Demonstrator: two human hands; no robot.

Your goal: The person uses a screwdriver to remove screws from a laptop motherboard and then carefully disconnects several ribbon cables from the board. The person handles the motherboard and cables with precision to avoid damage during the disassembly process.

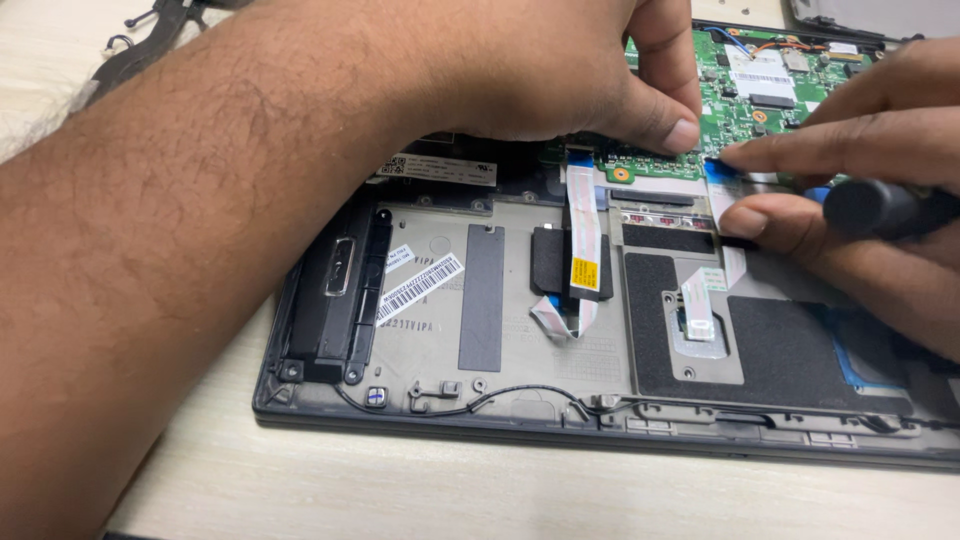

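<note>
On the bench lies the opened laptop, with the green board at its far edge. Our left hand should keep pressing the board's near edge, thumb down, fingers curled. Our right hand, wrapped around a screwdriver, pinches the blue-tabbed ribbon just right of that thumb; we'd best pull it flat and gently.
</note>
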